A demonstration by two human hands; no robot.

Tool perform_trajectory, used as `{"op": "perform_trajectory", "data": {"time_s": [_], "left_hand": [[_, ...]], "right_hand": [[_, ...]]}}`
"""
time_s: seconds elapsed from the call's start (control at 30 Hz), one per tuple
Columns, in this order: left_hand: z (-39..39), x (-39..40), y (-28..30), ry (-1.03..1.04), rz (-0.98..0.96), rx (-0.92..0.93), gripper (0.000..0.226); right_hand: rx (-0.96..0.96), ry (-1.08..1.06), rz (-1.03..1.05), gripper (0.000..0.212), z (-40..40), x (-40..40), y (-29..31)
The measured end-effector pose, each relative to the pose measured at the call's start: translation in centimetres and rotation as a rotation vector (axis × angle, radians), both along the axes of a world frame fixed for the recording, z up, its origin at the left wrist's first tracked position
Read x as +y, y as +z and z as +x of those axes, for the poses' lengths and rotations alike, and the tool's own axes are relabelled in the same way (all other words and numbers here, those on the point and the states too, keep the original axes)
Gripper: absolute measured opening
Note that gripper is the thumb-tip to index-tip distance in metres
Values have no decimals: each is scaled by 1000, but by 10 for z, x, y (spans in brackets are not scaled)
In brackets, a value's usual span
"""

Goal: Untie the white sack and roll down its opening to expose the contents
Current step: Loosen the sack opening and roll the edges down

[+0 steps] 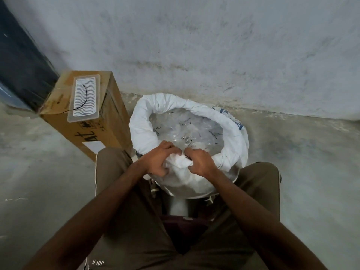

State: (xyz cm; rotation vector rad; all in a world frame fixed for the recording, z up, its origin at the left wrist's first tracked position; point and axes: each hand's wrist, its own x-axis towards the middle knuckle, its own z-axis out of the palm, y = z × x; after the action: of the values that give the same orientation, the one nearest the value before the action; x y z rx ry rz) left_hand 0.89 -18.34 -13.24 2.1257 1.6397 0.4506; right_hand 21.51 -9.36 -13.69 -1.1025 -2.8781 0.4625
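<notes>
One white woven sack (142,121) stands open, rim rolled into a thick cuff, clear plastic packets (187,129) showing beyond the fingers. Left hand (158,160) and right hand (198,162) both grip its near rim. One brown cardboard box (109,123) sits left.

Head camera; looks steeply down, forward; close above lap; single view.

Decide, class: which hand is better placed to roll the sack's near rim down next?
Neither clearly: left hand and right hand both grip the white sack at its near rim, side by side. Probably both together.
</notes>
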Motion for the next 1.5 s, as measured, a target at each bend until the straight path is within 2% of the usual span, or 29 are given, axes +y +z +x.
{"op": "perform_trajectory", "data": {"time_s": [0.03,0.1,0.2,0.37,0.43,0.5,0.57,0.63,0.7,0.8,0.87,0.93,0.97,1.07,1.13,1.23,1.37,1.43,1.5], "left_hand": [[-6,2,1,28,8,34,77],[-17,10,6,34,-7,233,80],[-21,21,11,88,-112,401,80],[-17,27,9,18,-144,562,53],[-19,22,3,17,7,558,44],[-21,16,-7,-38,271,520,33],[-20,12,-12,-83,520,495,28],[-20,10,-14,-85,594,438,26],[-23,10,-14,-43,542,304,30],[-28,3,-12,124,281,-29,49],[-26,-5,-14,448,254,-215,66],[-19,-10,-16,883,313,-426,67],[-17,-10,-15,1063,278,-577,67],[-21,-2,-12,1386,-30,-964,65],[-26,3,-12,1453,-160,-1087,49],[-32,11,-13,1468,-211,-1263,39],[-36,15,-9,1451,-274,-1699,33],[-37,12,-8,1456,-328,-1803,38],[-40,8,-5,1415,-328,-1833,48]], "right_hand": [[-16,6,51,37,1,-2,-1],[-79,20,160,54,3,-7,-7],[-82,40,279,55,3,-19,-15],[-32,-10,71,56,-5,-7,-6],[-15,-5,-37,71,-13,-3,-2],[25,-2,-99,76,-24,-5,1],[114,-22,-117,63,-38,-8,-1],[205,-83,-154,45,-51,-10,-2],[258,-170,-215,36,-58,-10,-4],[235,-211,-169,30,-61,-15,-9],[190,-193,-39,31,-61,-21,-16],[85,-151,101,37,-64,-30,-22],[49,-131,150,40,-65,-35,-25],[26,-71,213,48,-66,-47,-31],[11,-65,188,47,-66,-46,-29],[91,-102,62,39,-65,-34,-21],[278,-179,-406,61,-68,-19,-10],[376,-239,-581,68,-77,-16,-6],[368,-215,-604,67,-89,-17,-3]]}}
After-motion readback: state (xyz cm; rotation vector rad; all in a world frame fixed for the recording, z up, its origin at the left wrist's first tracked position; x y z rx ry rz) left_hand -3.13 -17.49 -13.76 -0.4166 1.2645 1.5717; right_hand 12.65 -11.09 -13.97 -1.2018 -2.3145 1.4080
